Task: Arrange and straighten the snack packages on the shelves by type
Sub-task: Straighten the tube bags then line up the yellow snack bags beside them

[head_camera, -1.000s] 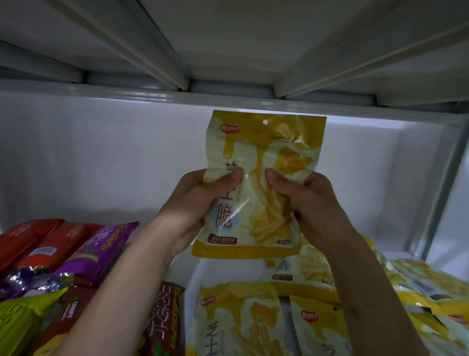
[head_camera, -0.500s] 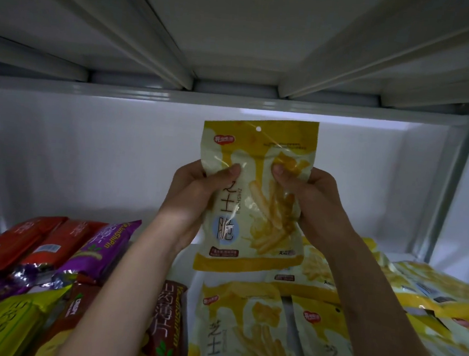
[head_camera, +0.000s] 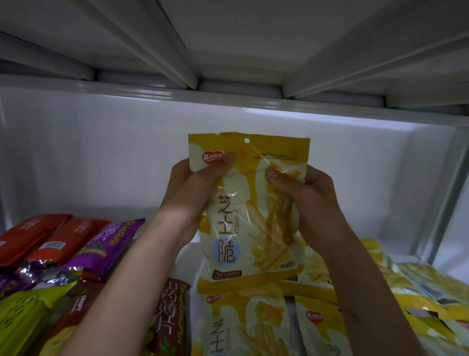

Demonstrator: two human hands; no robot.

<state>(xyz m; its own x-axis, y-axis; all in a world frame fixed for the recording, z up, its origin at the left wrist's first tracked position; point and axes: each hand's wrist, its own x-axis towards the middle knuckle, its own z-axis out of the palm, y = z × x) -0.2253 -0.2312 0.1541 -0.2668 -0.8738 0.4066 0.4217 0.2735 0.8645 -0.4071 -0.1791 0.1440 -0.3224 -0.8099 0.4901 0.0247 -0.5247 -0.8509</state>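
Both hands held one yellow snack bag [head_camera: 249,207] upright above the shelf. Left hand [head_camera: 191,191] gripped its left edge, thumb on the front near the red logo; right hand [head_camera: 307,200] gripped the right edge, thumb pressing the clear window. Below the hands lay matching yellow bags [head_camera: 246,327]. Left of the left forearm: red packs [head_camera: 38,235], purple pack [head_camera: 104,247], possibly crackers.

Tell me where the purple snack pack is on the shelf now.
In the head view, the purple snack pack lies at the left, between the red packs and the left forearm.
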